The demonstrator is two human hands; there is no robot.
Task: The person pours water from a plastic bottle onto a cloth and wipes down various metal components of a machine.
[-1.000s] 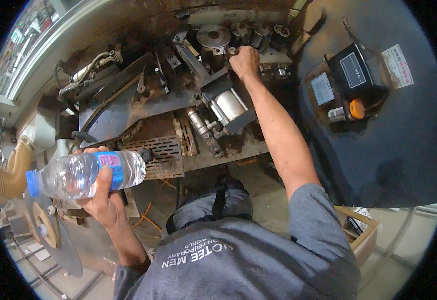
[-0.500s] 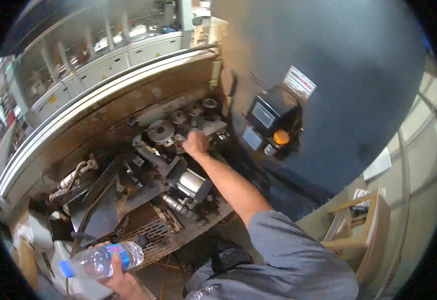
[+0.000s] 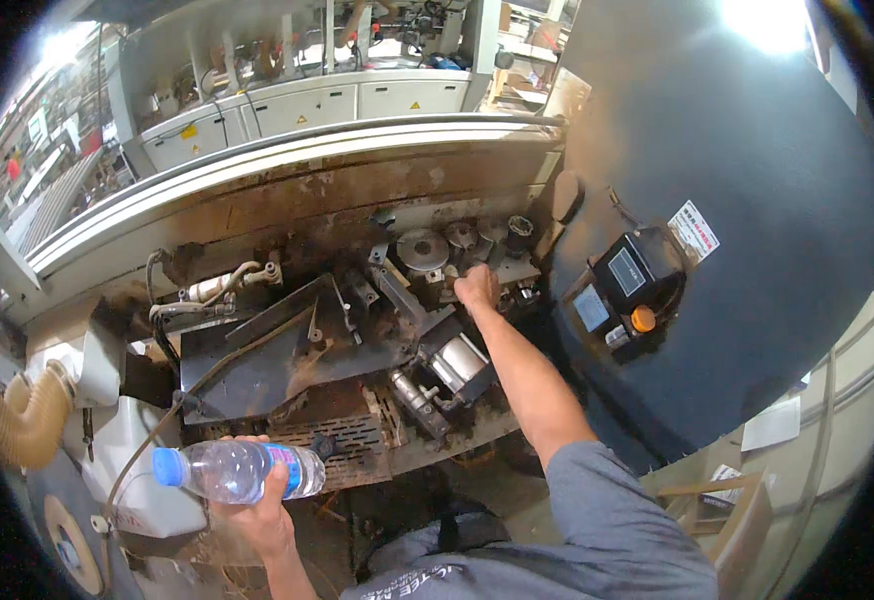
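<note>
Gripping a clear plastic water bottle with a blue cap [image 3: 240,470] sideways at the near left, the left hand [image 3: 257,510] wraps round it, while the right hand [image 3: 477,288] closes in a fist among the grimy metal rollers [image 3: 425,248] of the far machine

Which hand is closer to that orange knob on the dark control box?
The right hand. It reaches into the machine's rollers, just left of the orange knob. The left hand is far off at lower left, holding a water bottle.

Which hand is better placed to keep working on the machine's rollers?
Right. The right hand already reaches into the machine beside the rollers, while the left hand grips a water bottle.
</note>
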